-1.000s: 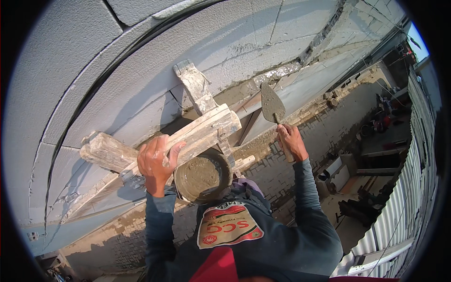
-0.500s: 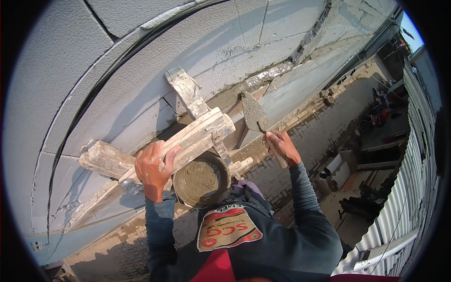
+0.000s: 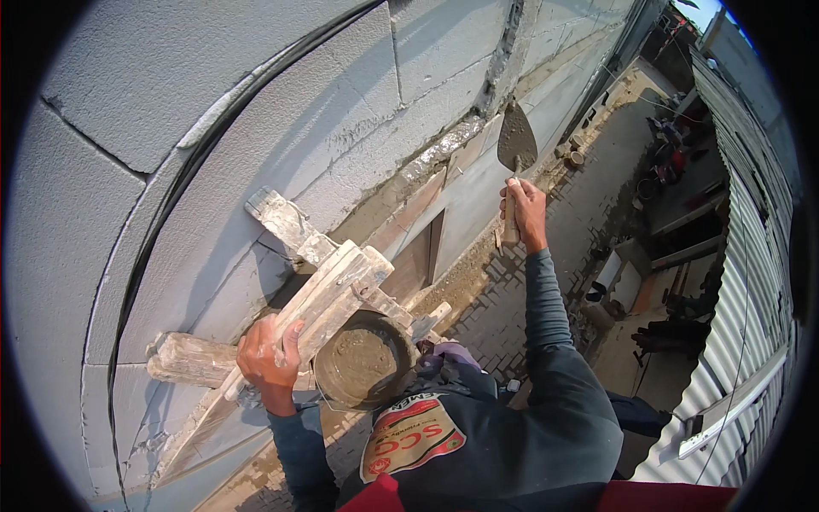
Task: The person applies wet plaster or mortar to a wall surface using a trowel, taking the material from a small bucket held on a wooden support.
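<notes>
My right hand [image 3: 526,209] is wrapped round the handle of a trowel [image 3: 517,141], held out in front of me. Its pointed blade is coated with grey mortar and stands beside the block wall [image 3: 358,81]. Past the blade's left side, a wet band of mortar [image 3: 442,154] lies along a ledge on the wall. Closer in, my left hand [image 3: 269,358] grips a pale, mortar-stained wooden beam [image 3: 333,290], its thumb over the top. Just right of that hand is a dark bucket [image 3: 386,322] holding wet mortar [image 3: 358,357].
Wooden pieces [image 3: 192,360] jut from the wall beside the beam. A black cable [image 3: 162,213] runs along the blocks at left. Far below lies a paved alley [image 3: 567,230]. A corrugated metal roof [image 3: 742,282] borders the right side.
My right hand has carried the trowel forward along the wall, and its blade now points away from me. My left hand keeps its grip on the beam. The view has shifted.
</notes>
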`<state>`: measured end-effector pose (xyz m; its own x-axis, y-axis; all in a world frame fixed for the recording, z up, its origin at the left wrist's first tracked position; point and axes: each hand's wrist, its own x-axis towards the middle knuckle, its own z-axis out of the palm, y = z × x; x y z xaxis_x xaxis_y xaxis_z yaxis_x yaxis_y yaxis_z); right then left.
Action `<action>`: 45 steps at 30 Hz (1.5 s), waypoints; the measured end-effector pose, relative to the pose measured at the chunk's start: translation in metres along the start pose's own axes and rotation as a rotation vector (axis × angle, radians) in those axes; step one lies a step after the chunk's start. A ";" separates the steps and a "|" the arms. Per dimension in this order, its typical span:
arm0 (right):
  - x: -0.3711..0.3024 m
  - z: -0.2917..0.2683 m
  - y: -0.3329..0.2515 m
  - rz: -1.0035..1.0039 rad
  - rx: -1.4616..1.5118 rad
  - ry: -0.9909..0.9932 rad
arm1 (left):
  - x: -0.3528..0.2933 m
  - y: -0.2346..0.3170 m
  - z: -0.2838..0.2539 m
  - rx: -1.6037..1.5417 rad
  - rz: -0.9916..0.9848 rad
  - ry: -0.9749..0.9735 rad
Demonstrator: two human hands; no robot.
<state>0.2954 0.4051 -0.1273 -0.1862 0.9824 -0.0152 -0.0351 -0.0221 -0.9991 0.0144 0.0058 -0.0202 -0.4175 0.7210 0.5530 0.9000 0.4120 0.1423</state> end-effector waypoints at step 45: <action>0.006 0.022 0.133 -0.740 -0.909 0.269 | 0.001 0.000 0.000 -0.043 -0.011 -0.042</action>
<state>0.2676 0.4040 -0.2591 -0.1983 0.7116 0.6740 0.6787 0.5958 -0.4293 0.0142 0.0068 -0.0192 -0.4316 0.7399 0.5160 0.8995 0.3963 0.1840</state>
